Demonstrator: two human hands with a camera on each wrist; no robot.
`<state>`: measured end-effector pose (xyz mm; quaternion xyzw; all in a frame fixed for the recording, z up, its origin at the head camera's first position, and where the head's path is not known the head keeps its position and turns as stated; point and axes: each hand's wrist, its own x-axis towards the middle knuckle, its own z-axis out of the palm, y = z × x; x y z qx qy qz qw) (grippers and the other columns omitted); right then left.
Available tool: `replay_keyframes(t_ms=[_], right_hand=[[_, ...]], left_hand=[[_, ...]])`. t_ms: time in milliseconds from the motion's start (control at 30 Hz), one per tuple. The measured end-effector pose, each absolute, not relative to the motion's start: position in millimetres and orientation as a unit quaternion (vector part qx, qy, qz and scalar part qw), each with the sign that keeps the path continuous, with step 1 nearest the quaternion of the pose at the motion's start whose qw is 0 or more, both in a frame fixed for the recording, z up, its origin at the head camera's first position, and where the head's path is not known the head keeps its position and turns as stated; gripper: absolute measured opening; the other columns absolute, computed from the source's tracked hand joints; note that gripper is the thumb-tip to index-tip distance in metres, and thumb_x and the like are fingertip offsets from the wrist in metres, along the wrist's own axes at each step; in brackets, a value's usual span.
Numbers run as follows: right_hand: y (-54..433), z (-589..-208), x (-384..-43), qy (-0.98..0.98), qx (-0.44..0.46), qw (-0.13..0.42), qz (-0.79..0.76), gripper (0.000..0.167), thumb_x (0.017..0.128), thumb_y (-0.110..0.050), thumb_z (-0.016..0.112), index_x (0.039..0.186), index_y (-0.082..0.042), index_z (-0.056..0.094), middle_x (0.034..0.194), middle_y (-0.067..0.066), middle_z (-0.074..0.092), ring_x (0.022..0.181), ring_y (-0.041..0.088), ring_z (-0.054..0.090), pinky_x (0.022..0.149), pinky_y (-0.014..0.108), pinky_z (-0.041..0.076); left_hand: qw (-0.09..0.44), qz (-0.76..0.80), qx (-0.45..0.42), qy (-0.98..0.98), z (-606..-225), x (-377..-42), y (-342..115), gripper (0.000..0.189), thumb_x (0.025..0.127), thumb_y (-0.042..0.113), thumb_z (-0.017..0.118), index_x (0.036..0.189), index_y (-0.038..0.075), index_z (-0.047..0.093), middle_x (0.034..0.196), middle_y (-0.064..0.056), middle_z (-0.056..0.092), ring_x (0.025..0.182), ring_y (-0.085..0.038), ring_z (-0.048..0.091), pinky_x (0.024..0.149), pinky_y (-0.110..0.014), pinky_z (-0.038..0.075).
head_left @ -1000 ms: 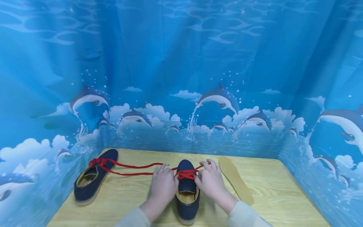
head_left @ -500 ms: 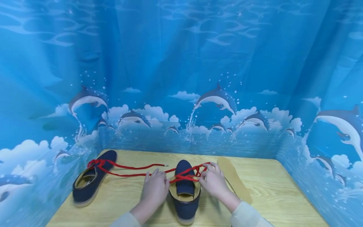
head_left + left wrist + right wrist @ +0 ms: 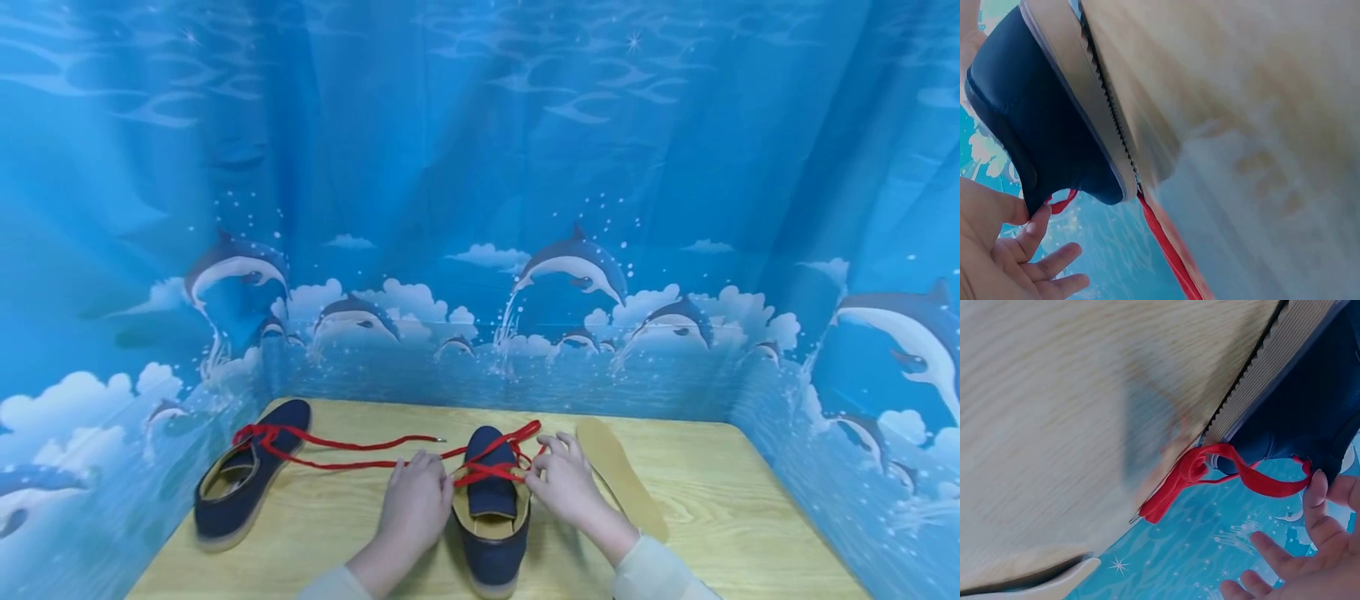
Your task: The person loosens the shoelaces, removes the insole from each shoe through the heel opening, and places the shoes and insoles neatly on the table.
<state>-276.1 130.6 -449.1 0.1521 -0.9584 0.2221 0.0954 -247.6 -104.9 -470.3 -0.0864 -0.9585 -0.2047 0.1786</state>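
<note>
A navy shoe with a pale sole stands between my hands, its toe pointing away. A red shoelace crosses loosely over its tongue, and its sides are spread apart. My left hand pinches the left eyelet flap between thumb and index finger, the other fingers spread in the left wrist view. On the opposite side my right hand pinches the right flap between thumb and index finger. Close to those fingertips, the right wrist view shows the red lace running from an eyelet to a bundle by the sole.
A second navy shoe lies at the left of the wooden table, with red laces trailing rightward to a metal tip. A tan insole lies right of my right hand. A blue dolphin-print curtain surrounds the table.
My left hand has moved left and nearer, away from the lace tip. The shoe's opening has been pulled wider and its crossed laces are looser. My right fingers have let the upper lace loop go.
</note>
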Motion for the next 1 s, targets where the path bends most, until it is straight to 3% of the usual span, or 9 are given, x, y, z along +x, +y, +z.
replay_keyframes(t_ms=[200, 333, 567, 800, 1000], right_hand=[[127.0, -447.6, -275.6, -0.953, 0.161, 0.122, 0.224, 0.025, 0.081, -0.018, 0.064, 0.059, -0.026, 0.058, 0.135, 0.017, 0.058, 0.137, 0.047, 0.034, 0.105, 0.074, 0.027], [122.5, -446.8, -273.3, -0.948, 0.169, 0.143, 0.226, 0.032, 0.086, -0.019, 0.069, 0.058, -0.026, 0.054, 0.132, 0.017, 0.060, 0.136, 0.047, 0.035, 0.103, 0.073, 0.030], [115.0, -448.2, -270.5, -0.946, 0.188, 0.176, 0.199, 0.040, 0.084, -0.024, 0.077, 0.057, -0.026, 0.048, 0.135, 0.017, 0.059, 0.136, 0.047, 0.037, 0.102, 0.071, 0.034], [114.7, -447.0, -266.1, -0.947, 0.185, 0.173, 0.197, 0.037, 0.081, -0.028, 0.081, 0.059, -0.029, 0.050, 0.138, 0.014, 0.057, 0.137, 0.045, 0.035, 0.105, 0.070, 0.031], [117.6, -446.3, -259.1, -0.947, 0.190, 0.170, 0.195, 0.037, 0.080, -0.031, 0.081, 0.060, -0.031, 0.049, 0.138, 0.016, 0.058, 0.136, 0.046, 0.036, 0.105, 0.070, 0.031]], left_hand=[[0.194, -0.210, -0.092, -0.954, -467.6, -248.7, -98.4, 0.032, 0.093, 0.026, 0.070, 0.069, 0.019, 0.052, 0.109, -0.008, 0.070, 0.125, -0.039, 0.057, 0.109, -0.065, 0.035], [0.195, -0.213, -0.093, -0.953, -465.5, -250.7, -94.6, 0.034, 0.093, 0.031, 0.072, 0.068, 0.021, 0.050, 0.101, -0.004, 0.070, 0.125, -0.038, 0.057, 0.110, -0.064, 0.034], [0.193, -0.224, -0.093, -0.951, -462.8, -248.2, -88.6, 0.032, 0.092, 0.036, 0.072, 0.071, 0.021, 0.053, 0.099, -0.005, 0.071, 0.127, -0.039, 0.055, 0.110, -0.065, 0.033], [0.184, -0.220, -0.092, -0.953, -461.7, -244.1, -86.9, 0.032, 0.092, 0.038, 0.071, 0.070, 0.023, 0.053, 0.108, -0.006, 0.070, 0.130, -0.039, 0.052, 0.112, -0.066, 0.030], [0.197, -0.226, -0.100, -0.949, -461.0, -245.7, -89.9, 0.028, 0.095, 0.039, 0.068, 0.075, 0.023, 0.057, 0.106, -0.005, 0.071, 0.129, -0.038, 0.054, 0.112, -0.064, 0.031]])
